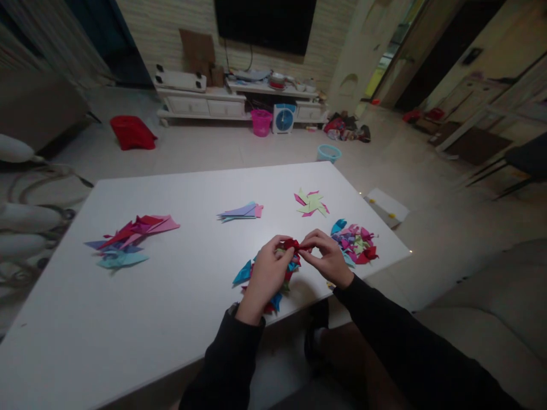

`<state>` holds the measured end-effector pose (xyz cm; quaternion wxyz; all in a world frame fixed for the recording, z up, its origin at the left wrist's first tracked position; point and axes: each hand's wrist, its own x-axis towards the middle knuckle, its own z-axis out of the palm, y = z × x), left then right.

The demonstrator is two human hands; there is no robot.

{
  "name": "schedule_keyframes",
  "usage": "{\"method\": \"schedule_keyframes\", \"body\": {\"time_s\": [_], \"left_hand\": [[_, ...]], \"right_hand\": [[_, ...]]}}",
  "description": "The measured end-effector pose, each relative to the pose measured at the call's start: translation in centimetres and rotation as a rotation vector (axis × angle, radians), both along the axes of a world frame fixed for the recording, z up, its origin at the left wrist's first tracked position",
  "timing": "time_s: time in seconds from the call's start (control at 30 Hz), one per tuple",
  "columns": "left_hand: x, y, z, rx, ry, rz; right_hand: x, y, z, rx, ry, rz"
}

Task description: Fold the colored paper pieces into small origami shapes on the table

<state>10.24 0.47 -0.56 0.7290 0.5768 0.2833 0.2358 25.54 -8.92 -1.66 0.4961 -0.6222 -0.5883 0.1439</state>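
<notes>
Between my two hands is a small red folded-paper piece (pixel 292 244); its exact shape is partly covered by fingers. My left hand (pixel 270 267) pinches it from the left, thumb and fingers closed. From the right, my right hand (pixel 327 256) grips its edge between thumb and forefinger. Beneath and around my left hand lies a pile of folded paper pieces, with a blue one (pixel 243 273) sticking out on the left. Just beyond my right hand sits a heap of small colourful folded paper pieces (pixel 358 242).
On the white table (pixel 179 296) lie a pinwheel-shaped green and pink paper piece (pixel 313 203), a flat purple and pink paper stack (pixel 243 211), and pink, red and blue folded papers (pixel 141 230) at left. A light blue basket (pixel 329 152) stands on the floor past the far edge.
</notes>
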Motion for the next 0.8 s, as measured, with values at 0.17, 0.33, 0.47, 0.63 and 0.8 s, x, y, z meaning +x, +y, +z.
{"method": "schedule_keyframes", "body": {"time_s": [0.17, 0.33, 0.47, 0.63, 0.8], "left_hand": [[0.1, -0.8, 0.1, 0.050, 0.064, 0.030], [-0.5, -0.9, 0.1, 0.170, 0.163, 0.076], [-1.2, -0.4, 0.1, 0.198, 0.190, 0.074], [-1.7, 0.4, 0.1, 0.237, 0.186, 0.105], [-2.0, 0.7, 0.2, 0.247, 0.153, 0.130]], "right_hand": [[3.8, -1.8, 0.6, -0.033, -0.148, -0.089], [13.1, -5.0, -1.5, -0.148, -0.171, -0.592], [18.3, -7.7, -3.9, -0.302, -0.051, -0.822], [19.7, -9.3, -4.1, -0.264, -0.013, -0.912], [15.9, -7.1, -3.2, -0.246, 0.022, -0.726]]}}
